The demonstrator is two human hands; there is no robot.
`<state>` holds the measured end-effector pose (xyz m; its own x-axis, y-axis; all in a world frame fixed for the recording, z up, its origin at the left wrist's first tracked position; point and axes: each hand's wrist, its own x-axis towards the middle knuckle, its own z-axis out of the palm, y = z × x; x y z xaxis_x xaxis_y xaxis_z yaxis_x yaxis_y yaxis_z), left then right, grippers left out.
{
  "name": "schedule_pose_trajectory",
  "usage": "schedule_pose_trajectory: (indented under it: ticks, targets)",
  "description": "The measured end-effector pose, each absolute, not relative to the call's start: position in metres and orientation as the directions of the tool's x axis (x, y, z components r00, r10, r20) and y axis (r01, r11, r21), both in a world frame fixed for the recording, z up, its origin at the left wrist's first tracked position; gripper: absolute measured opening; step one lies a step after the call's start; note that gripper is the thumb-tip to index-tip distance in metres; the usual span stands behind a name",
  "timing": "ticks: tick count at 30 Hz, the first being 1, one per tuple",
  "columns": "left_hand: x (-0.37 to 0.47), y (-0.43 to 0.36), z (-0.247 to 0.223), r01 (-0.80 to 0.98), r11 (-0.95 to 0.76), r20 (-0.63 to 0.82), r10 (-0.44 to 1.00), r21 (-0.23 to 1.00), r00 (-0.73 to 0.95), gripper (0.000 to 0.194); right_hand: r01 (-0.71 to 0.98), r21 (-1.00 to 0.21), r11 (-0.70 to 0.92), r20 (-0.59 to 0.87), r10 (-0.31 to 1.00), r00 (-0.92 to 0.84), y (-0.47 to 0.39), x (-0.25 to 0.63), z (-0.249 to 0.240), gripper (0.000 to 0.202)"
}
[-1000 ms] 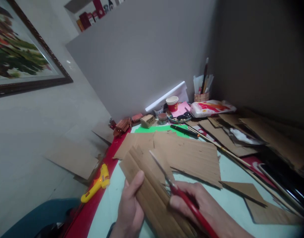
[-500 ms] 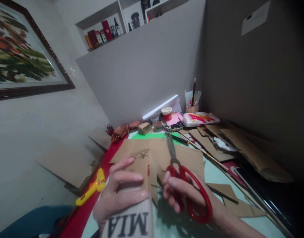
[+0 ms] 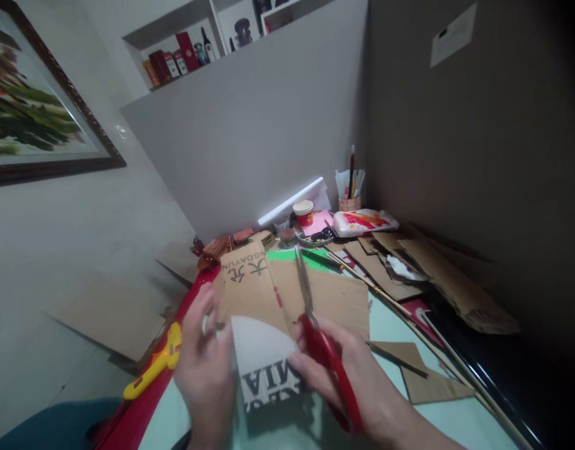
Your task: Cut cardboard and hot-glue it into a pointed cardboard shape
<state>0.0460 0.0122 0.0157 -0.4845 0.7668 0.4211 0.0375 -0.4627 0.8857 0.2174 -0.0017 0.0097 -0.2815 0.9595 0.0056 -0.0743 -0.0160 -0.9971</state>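
Note:
A printed cardboard piece (image 3: 264, 350) with a white curved area and black letters stands out between my hands. My right hand (image 3: 334, 362) is closed round red-handled scissors (image 3: 327, 356), whose blades point up and away, and its fingertips touch the cardboard's right edge. At the cardboard's left side is my left hand (image 3: 205, 350), blurred, with its fingers apart; whether it touches the edge is unclear. Beyond them a plain brown cardboard sheet (image 3: 334, 297) lies on the table over green paper (image 3: 282, 255).
A yellow glue gun (image 3: 159, 362) lies on the red strip at the left. Cardboard scraps (image 3: 437, 381) and a stack of cardboard (image 3: 456, 287) are at the right. A paper cup (image 3: 303, 214), a pen holder (image 3: 350, 203) and a tissue pack (image 3: 365, 222) stand at the back.
My left hand has come off the face of the cardboard to its left side, showing more print. My right hand has moved in to the cardboard's right edge with the scissors. The view has shifted.

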Motion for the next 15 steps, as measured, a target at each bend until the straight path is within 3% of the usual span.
schedule_pose_trajectory:
  ticks: [3, 6, 10, 12, 15]
  targets:
    - [0.037, 0.023, 0.005, -0.41, -0.156, 0.026, 0.952, 0.899, -0.305, 0.033, 0.036, -0.997, 0.071, 0.065, 0.985, -0.158, 0.001, 0.213, 0.005, 0.024]
    - [0.044, 0.017, -0.002, -0.558, 0.179, -0.276, 0.957, 0.81, -0.093, 0.029, 0.039, -0.997, 0.069, 0.062, 0.984, -0.169, 0.004, 0.212, 0.0, 0.032]
    - [0.052, 0.01, 0.002, -0.489, 0.238, -0.333, 0.936, 0.839, -0.115, 0.059, 0.063, -0.998, 0.018, 0.001, 0.965, -0.263, 0.006, 0.214, -0.004, 0.031]
    - [0.048, 0.012, 0.004, -0.501, 0.203, -0.334, 0.924, 0.841, -0.187, 0.058, 0.141, -0.99, -0.004, -0.043, 0.961, -0.274, 0.007, 0.216, -0.004, 0.03]
    - [0.037, 0.016, 0.003, -0.556, 0.182, -0.369, 0.896, 0.811, -0.246, 0.041, 0.226, -0.974, 0.001, -0.077, 0.939, -0.336, 0.007, 0.22, -0.003, 0.031]
